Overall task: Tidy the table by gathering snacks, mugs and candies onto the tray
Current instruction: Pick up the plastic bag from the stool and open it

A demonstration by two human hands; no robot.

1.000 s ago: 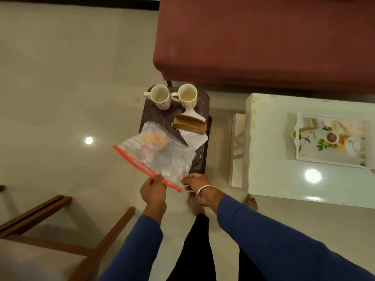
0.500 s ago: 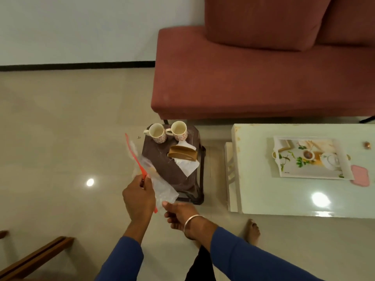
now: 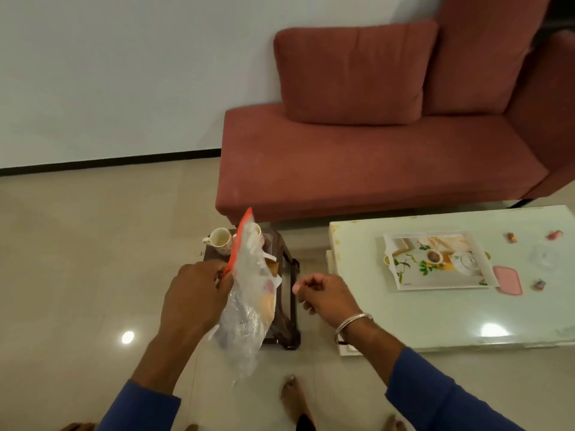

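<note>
My left hand (image 3: 194, 293) grips the red zip edge of a clear plastic snack bag (image 3: 249, 306), which hangs down in front of a dark stool (image 3: 287, 275). My right hand (image 3: 323, 295) is apart from the bag, fingers loosely curled, holding nothing. A floral mug (image 3: 220, 241) stands on the stool; a second mug (image 3: 258, 237) shows partly behind the bag. The floral tray (image 3: 401, 275) lies on the white table (image 3: 404, 321). Small wrapped candies (image 3: 555, 234) lie on the table to the right of the tray.
A pink lid (image 3: 508, 279) touches the tray's right corner, with a clear dish (image 3: 544, 255) beyond it. A red sofa (image 3: 373, 166) with a cushion stands behind stool and table. A brown holder with white napkins sits on the stool, mostly hidden. My bare feet (image 3: 294, 396) stand below.
My right hand has let go of the bag and moved right. My left hand has lifted the bag's zip edge upright. The view has tilted up, showing more sofa and table.
</note>
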